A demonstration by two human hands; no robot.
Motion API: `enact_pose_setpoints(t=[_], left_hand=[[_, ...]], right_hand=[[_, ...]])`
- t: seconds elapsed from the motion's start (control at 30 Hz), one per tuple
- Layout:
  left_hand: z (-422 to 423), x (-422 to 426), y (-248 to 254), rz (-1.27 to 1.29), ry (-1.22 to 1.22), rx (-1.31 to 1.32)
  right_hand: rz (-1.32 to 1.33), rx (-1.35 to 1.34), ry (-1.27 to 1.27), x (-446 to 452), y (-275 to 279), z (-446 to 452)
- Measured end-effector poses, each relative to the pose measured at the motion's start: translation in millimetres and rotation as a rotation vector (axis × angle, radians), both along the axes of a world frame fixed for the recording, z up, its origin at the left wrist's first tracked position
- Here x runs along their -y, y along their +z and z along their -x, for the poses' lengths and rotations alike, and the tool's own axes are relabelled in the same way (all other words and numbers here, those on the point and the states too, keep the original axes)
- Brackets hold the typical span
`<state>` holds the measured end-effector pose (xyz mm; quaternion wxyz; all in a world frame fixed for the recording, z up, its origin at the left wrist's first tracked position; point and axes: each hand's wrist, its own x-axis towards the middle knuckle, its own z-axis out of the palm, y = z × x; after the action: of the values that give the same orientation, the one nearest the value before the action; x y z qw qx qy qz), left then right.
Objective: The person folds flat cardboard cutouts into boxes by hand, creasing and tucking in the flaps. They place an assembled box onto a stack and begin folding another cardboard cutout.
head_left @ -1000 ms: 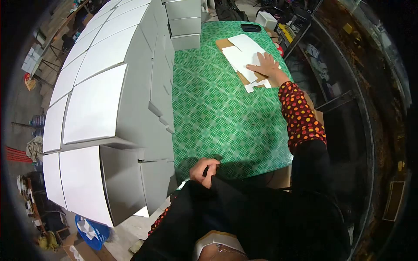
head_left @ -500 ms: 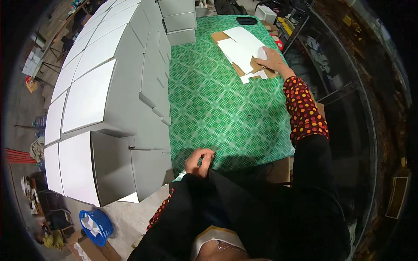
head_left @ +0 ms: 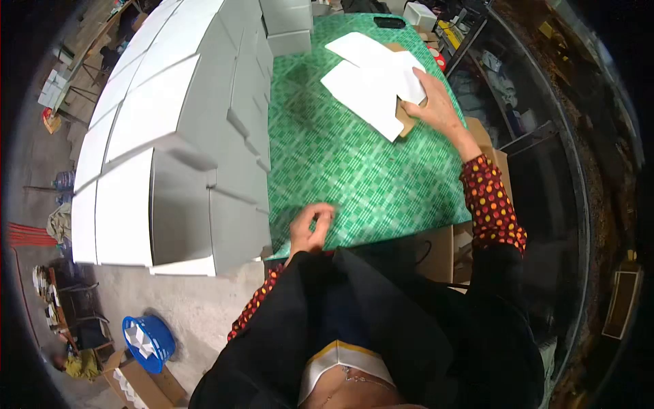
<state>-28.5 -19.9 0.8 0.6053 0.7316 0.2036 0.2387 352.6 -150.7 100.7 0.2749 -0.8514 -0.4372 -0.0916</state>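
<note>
And here's the card [head_left: 371, 82], white on top with brown showing at its right and far edges, over the far right part of the table [head_left: 354, 184]; its near corner looks clear of the green cloth, though how much of it is lifted I can't tell. The right hand [head_left: 439, 105] has it by the right edge, thumb on the near side, fingers toward the far side, a narrow grip closed on the card. So this looks like handling the card one-handed, and the next move calls for a firm pinch and a level wrist, since the wide white flaps could sag or swing. Over at the near edge, the left hand [head_left: 312, 225] is curled narrow, a small gap between thumb and finger; whether it holds anything, I can't tell. Left of it rises the wall of white boxes [head_left: 235, 129], one near box [head_left: 182, 211] gaping open. Far beyond the card sits a black object [head_left: 390, 22]; down on the floor at near left, a blue basket [head_left: 160, 337] with white pieces inside.
</note>
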Motion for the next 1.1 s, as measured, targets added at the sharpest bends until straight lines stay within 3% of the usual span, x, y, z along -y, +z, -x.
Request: enact_pose_setpoints(t=[0.1,0.2,0.5,0.7,0.87,1.0,1.03,1.1], left_hand=[[-2,-3,-4,-0.063,-0.006,0.043],[-7,0,5,0.117,0.018,0.166],[-8,1,12,0.175,-0.05,0.253],[-6,0,14,0.106,-0.076,0.18],[-4,1,15,0.16,-0.053,0.171],[-7,4,17,0.009,0.222,0.364],[-7,3,18,0.011,0.224,0.359],[-9,2,19,-0.363,0.172,0.32]], right_hand=[[0.007,-0.195,0.022,15,-9,59],[0.017,-0.38,0.026,31,-17,100],[-0.614,-1.39,0.565,70,-48,184],[-0.64,-1.432,0.505,80,-34,214],[-0.374,-1.166,0.255,81,-45,197],[0.163,-0.026,0.021,81,-47,207],[0.166,-0.031,0.024,81,-47,209],[0.16,0.058,0.06,78,-46,214]])
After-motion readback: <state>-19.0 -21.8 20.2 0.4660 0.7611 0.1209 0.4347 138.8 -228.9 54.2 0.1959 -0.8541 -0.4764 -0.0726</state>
